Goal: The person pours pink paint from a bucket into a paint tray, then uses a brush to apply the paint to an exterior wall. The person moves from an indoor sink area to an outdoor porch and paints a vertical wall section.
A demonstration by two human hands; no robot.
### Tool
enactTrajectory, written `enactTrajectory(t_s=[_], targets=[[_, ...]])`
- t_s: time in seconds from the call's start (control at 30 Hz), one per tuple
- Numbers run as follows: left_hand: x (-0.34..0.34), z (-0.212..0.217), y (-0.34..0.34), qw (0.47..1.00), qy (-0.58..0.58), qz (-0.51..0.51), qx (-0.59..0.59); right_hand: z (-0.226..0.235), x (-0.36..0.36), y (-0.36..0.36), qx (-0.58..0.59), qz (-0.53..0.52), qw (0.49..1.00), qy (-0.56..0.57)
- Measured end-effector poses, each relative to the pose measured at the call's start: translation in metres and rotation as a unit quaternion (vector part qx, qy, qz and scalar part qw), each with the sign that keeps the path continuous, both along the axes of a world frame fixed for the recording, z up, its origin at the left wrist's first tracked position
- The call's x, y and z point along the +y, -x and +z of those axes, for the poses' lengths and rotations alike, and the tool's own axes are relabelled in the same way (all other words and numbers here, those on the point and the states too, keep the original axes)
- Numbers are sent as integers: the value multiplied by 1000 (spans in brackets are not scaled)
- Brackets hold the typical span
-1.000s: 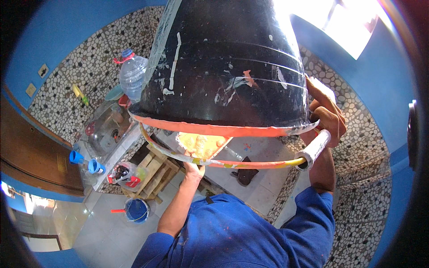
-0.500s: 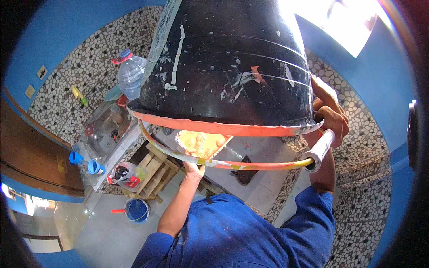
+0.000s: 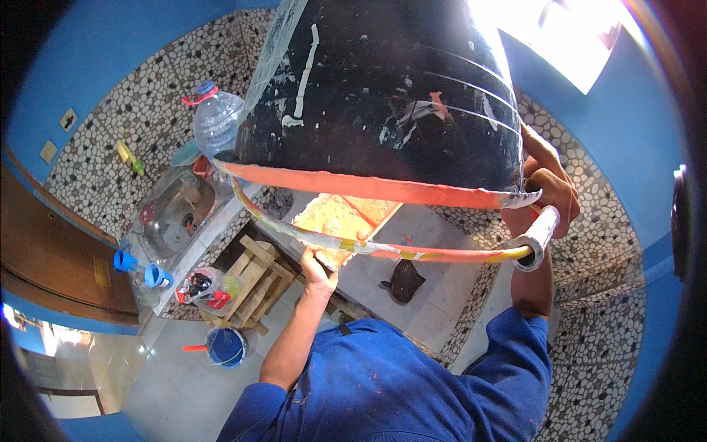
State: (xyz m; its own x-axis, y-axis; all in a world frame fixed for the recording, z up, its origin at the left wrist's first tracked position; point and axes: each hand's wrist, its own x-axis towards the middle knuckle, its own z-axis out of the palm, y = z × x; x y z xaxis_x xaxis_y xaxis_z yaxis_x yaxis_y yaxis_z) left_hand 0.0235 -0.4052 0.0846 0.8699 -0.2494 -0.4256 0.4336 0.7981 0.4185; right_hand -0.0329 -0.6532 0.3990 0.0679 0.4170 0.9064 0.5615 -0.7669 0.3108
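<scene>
Blk bucket (image 3: 375,96) above tray (image 3: 385,221) w/ paint (image 3: 324,216) (orange).

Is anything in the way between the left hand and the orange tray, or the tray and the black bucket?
Nothing visible separates the left hand from the orange tray: it grips the near edge. Toward the black bucket, the curved handle crosses in front of the tray; I can't tell if they touch. Nothing else shows between.
</scene>
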Motion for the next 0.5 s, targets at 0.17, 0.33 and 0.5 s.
enactTrajectory(t_s=[0.17,0.33,0.5], targets=[[2,-33,-11,998,39,-14,-46,0,-4,0,-41,-3,999,-3],[-1,-37,-16,997,54,-17,-47,18,15,8,-50,-45,994,-88],[0,-38,-16,997,40,-33,-50,29,10,9,-82,-138,972,-172]])
